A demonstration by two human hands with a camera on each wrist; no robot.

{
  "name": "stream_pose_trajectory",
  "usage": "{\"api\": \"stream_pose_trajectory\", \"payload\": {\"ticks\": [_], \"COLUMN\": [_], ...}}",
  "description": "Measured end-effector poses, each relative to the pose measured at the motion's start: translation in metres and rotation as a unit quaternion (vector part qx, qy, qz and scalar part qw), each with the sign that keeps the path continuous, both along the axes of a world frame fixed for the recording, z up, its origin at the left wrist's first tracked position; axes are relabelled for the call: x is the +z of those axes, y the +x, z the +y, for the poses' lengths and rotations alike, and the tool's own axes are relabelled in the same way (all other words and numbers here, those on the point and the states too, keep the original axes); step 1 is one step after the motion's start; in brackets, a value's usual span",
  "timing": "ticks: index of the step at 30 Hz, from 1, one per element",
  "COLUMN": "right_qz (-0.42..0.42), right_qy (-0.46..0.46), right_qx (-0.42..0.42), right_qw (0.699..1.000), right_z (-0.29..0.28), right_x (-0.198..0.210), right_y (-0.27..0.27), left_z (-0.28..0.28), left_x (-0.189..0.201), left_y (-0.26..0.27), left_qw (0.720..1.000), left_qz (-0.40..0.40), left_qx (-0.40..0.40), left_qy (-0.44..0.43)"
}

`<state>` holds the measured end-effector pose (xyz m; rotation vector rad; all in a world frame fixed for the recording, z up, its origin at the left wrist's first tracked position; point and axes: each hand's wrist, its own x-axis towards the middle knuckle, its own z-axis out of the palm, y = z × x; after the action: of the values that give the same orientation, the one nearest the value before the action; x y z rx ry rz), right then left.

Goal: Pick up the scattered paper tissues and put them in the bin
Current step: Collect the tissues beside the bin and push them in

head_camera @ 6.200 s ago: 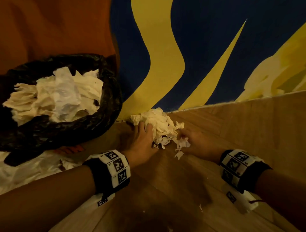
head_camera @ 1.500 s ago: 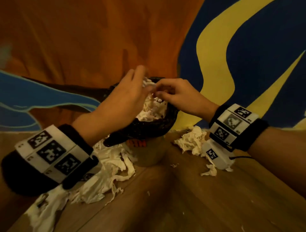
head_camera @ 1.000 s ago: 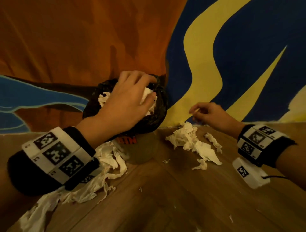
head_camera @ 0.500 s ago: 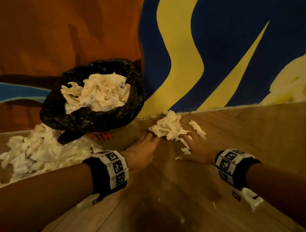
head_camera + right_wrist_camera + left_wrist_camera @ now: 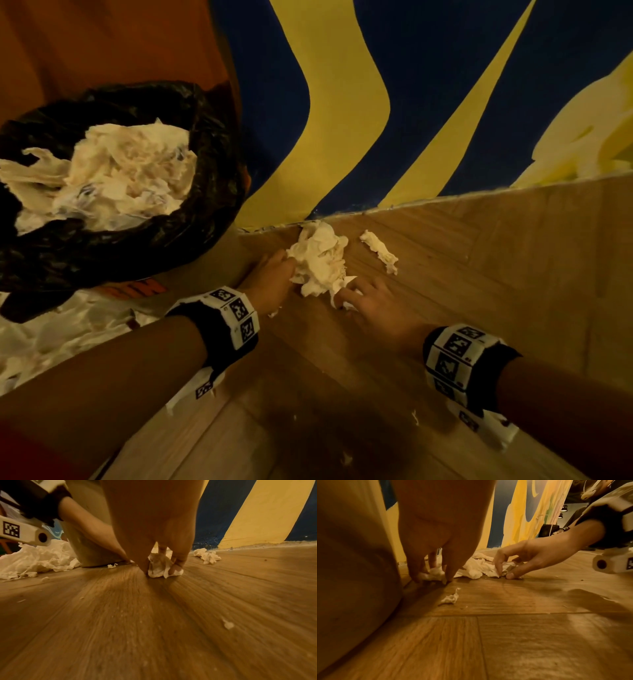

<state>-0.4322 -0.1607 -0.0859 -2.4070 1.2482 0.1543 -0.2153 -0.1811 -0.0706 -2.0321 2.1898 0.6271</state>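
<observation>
Both hands work low on the wooden floor [image 5: 445, 260] at frame centre in the head view, flanking a crumpled tissue pile [image 5: 320, 260] that lies against the base of the painted wall [image 5: 342, 102].

Left hand [image 5: 270, 277]: fingers point down with the tips on the floor, curled around a small wad at the pile's left edge, so the paper is trapped rather than pushed away.

Right hand [image 5: 373, 308]: thumb and fingers pinch a fold of tissue at the pile's lower right edge. Approaching from opposite sides appears intended to gather the loose paper into one liftable bundle.

A separate tissue strip [image 5: 380, 251] lies just right of the pile, untouched. More tissue heaps [image 5: 41, 342] remain at lower left.

The bin [image 5: 191, 219], lined with black plastic, stands at left, already heaped with tissues, near enough for a short carry.
</observation>
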Motion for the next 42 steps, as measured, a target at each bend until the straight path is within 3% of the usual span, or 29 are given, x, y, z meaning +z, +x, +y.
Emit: {"api": "stream_pose_trajectory", "payload": {"ticks": [7,14,18,22,24,28,31,34,37,42], "right_qz": [-0.017,-0.004,0.008,-0.061,-0.109,-0.255,-0.374,-0.466,-0.522,-0.553], "right_qy": [-0.013,0.013,0.064,0.094,0.085,0.016,-0.057,-0.109,-0.123,-0.129], "right_qx": [-0.002,0.016,0.051,0.042,0.002,-0.098,-0.155,-0.156,-0.101,-0.031], "right_qw": [1.0,1.0,0.997,0.993,0.99,0.962,0.913,0.864,0.838,0.823], "right_z": [-0.003,-0.001,0.005,0.007,0.005,-0.003,-0.013,-0.021,-0.019,-0.014], "right_x": [-0.004,0.001,0.008,0.024,0.039,0.093,0.144,0.192,0.234,0.264], "right_y": [-0.001,0.001,-0.003,-0.018,-0.025,-0.024,-0.012,0.011,0.049,0.128], "left_z": [0.036,0.061,0.054,0.053,0.057,0.068,0.074,0.084,0.097,0.106], "left_x": [0.018,0.006,0.0,0.009,0.02,0.061,0.116,0.17,0.219,0.264], "left_y": [0.015,0.025,0.028,0.024,0.022,0.013,-0.005,-0.005,0.015,0.076], "left_qw": [0.997,0.997,0.997,0.998,0.996,0.967,0.934,0.915,0.902,0.877], "left_qz": [0.051,0.038,0.068,0.043,0.087,0.244,0.312,0.31,0.277,0.109], "left_qx": [0.033,-0.006,-0.02,-0.017,-0.021,-0.034,-0.054,-0.059,-0.058,-0.047], "left_qy": [-0.037,0.072,0.028,0.043,0.019,-0.067,-0.168,-0.253,-0.326,-0.465]}}
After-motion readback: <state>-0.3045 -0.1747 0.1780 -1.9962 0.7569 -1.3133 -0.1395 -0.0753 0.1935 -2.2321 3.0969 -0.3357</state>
